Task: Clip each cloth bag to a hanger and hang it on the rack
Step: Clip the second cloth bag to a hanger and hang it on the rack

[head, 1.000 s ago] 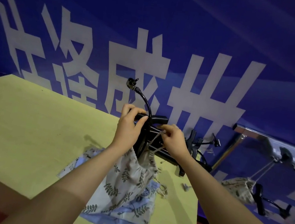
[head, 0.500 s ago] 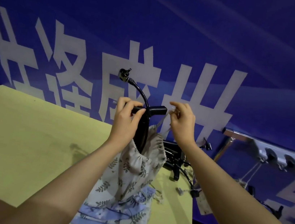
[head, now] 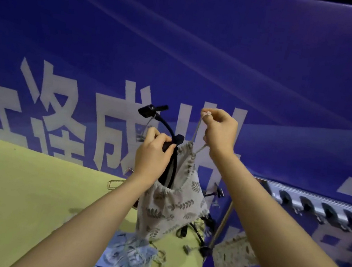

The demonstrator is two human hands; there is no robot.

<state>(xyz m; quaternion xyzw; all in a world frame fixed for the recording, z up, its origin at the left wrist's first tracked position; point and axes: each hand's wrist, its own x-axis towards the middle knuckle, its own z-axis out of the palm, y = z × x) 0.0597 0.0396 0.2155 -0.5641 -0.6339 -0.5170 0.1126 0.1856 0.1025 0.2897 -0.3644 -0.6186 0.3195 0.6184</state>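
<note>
Leaf-printed cloth bag (head: 172, 203) hangs at centre frame, long axis vertical, above the yellow tabletop (head: 26, 191). The left hand (head: 152, 155) grips the black hanger (head: 171, 132) at the bag's mouth, curled tight. The right hand (head: 220, 130), raised higher and to the right, pinches the drawstring (head: 197, 129) taut. The rack (head: 318, 207) sits at right, nearer the right hand. Another bag (head: 125, 259), blue, lies below.

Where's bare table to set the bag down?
Free: the yellow table left of the left hand, from the wire clip out to the left edge. Crowded: the right end, with the blue bag, spare hangers and hanging leaf-print bag.
</note>
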